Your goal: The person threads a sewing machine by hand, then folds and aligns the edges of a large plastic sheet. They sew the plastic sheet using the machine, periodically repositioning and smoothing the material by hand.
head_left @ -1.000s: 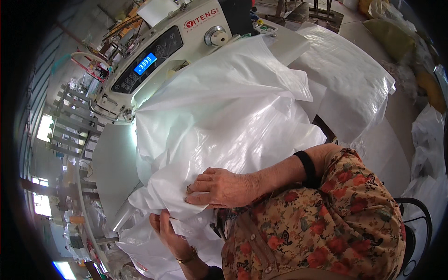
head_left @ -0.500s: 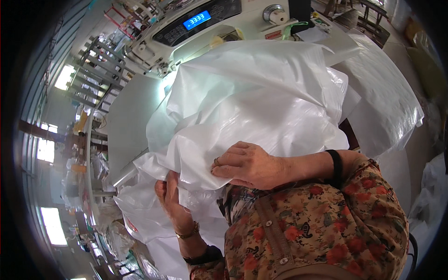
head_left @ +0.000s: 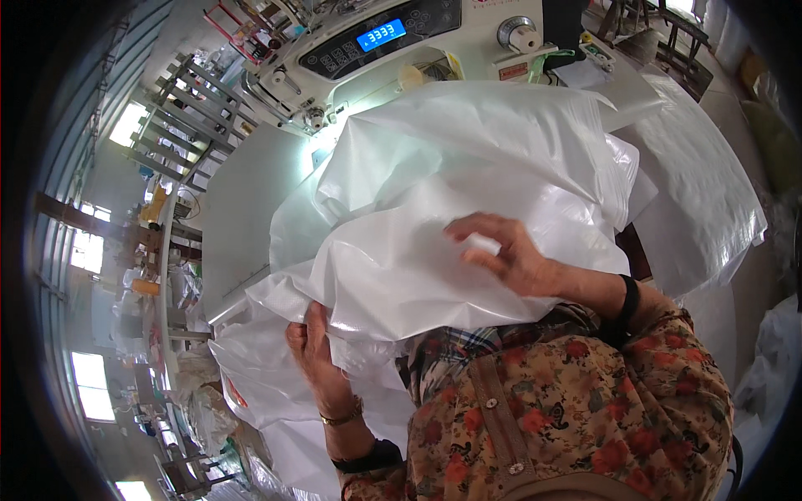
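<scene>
A large sheet of shiny white woven plastic (head_left: 401,242) lies crumpled across the sewing machine table and hangs over its near edge. My left hand (head_left: 316,351) pinches the near left edge of this sheet between thumb and fingers. Above the middle of the sheet, my right hand (head_left: 514,255) is lifted with its thumb and fingers apart, holding nothing. Behind the sheet stands a white sewing machine (head_left: 468,42) with a lit blue display (head_left: 381,35). Its lamp shines on the sheet's far left side; the needle area is partly hidden.
To the right, another white plastic sheet (head_left: 697,175) drapes over the table side. The grey tabletop (head_left: 242,209) shows at left. Beyond it are a slatted rack (head_left: 180,125) and cluttered shelves. Clear plastic (head_left: 764,359) lies at the far right.
My right hand has let go of the sheet's near edge and moved up and to the right, its fingers spreading. My left hand keeps its pinch. The whole view has shifted slightly.
</scene>
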The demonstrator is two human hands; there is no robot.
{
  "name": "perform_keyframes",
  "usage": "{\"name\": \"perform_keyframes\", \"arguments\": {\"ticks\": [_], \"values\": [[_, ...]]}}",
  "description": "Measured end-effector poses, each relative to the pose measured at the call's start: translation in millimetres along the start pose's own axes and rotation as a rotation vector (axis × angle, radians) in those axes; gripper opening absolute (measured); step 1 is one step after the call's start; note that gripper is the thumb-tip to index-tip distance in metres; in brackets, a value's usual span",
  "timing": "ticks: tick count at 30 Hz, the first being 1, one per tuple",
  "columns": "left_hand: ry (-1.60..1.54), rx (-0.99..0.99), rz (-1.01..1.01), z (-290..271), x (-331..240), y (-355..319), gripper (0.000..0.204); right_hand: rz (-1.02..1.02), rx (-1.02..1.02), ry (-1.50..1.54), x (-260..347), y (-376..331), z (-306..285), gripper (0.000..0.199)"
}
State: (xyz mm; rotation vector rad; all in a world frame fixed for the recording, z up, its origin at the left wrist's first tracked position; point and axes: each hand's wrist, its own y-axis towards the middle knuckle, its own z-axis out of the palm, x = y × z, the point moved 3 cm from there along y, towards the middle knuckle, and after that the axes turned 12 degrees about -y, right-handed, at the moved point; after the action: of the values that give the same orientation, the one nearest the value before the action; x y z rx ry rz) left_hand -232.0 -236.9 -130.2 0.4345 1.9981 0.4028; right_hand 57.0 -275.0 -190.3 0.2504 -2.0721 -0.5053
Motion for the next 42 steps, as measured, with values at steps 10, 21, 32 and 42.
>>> {"name": "perform_keyframes", "arguments": {"ticks": [10, 21, 32, 42], "values": [[-0.499, -0.143, -0.320, -11.0, 28.7, -3.5, 0.021, 0.092, -0.170, -0.905, -80.9, 13.7, -66.1, 0.030], [-0.448, -0.049, -0.539, -20.4, 46.2, -13.7, 0.019, 0.014, -0.239, -0.913, -77.8, 17.8, -67.0, 0.021], [-0.453, -0.625, -0.231, -71.0, 31.1, -4.9, 0.026, -0.056, 0.034, -0.642, -54.6, 14.8, -22.9, 0.034], [0.151, -1.021, 0.334, -167.0, -15.0, -33.5, 0.035, -0.354, 0.679, -0.185, -8.5, 71.0, 209.7, 0.028]]}}
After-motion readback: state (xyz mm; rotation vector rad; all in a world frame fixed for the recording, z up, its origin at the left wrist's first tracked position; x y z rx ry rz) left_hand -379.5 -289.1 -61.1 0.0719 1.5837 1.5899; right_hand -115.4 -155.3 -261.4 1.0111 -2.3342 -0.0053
